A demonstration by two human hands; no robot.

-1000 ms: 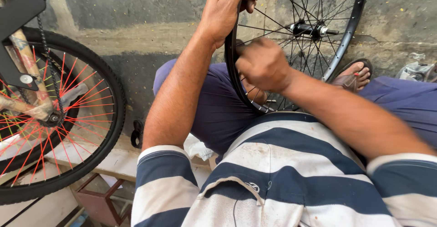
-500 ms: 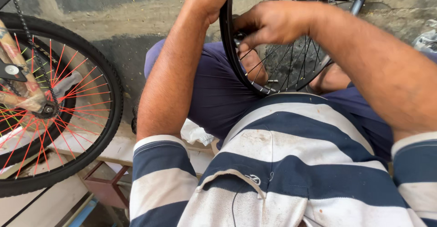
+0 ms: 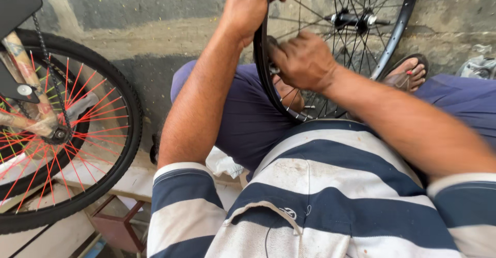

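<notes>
A bare black bicycle wheel rim (image 3: 395, 35) with thin spokes and a silver hub (image 3: 355, 18) stands upright between my knees. My left hand (image 3: 251, 4) grips the top of the rim at the frame's upper edge. Lower down, my right hand (image 3: 302, 59) is closed on the rim's inner side among the spokes; whether it pinches a small tool or a spoke nipple is hidden by the fingers. I sit in a striped shirt and blue trousers.
A bicycle's rear wheel (image 3: 62, 134) with red spokes, black tyre and chain stands at the left. My sandalled foot (image 3: 408, 72) rests on the concrete floor beyond the rim. A low reddish stool frame (image 3: 116, 222) is below left, a crumpled plastic bag (image 3: 478, 66) at far right.
The view swung, so the rim dropped back down in frame. My right hand slid down the rim from near the top to its left side. My left hand kept its hold.
</notes>
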